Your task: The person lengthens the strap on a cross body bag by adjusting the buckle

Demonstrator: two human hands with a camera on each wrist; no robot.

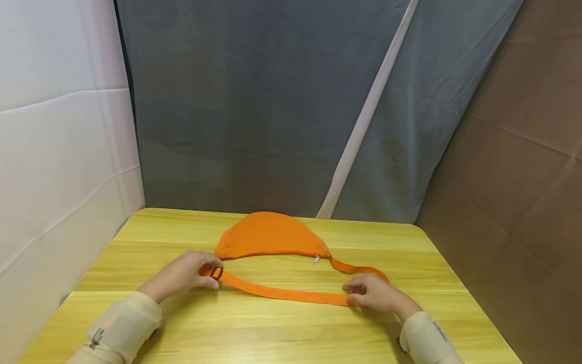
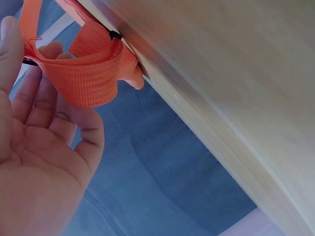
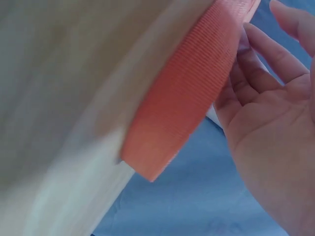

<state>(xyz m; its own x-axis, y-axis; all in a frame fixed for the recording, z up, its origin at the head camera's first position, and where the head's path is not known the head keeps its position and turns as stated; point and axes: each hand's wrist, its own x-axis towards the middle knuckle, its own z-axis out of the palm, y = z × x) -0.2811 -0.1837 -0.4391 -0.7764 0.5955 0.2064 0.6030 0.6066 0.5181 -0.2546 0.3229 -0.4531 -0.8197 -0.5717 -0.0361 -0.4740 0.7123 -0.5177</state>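
An orange waist bag point(image 1: 273, 235) lies on the table, its curved side toward the back wall. Along its straight edge runs a zipper with a silver pull point(image 1: 316, 259). My left hand point(image 1: 193, 273) holds the orange strap point(image 1: 291, 294) at its black slider buckle point(image 1: 216, 273), thumb on one side and fingers on the other. The left wrist view has the doubled webbing point(image 2: 83, 73) looping out beside those fingers. At the strap's right bend is my right hand point(image 1: 375, 293), thumb apart from the fingers. In the right wrist view the webbing point(image 3: 184, 93) runs beside its fingertips.
The yellow wood-grain table point(image 1: 273, 338) ends at a grey-blue cloth wall point(image 1: 254, 111) at the back. White panels point(image 1: 59, 151) stand to the left and a brown panel point(image 1: 514, 177) to the right. A pale strip point(image 1: 368, 108) slants down the back cloth.
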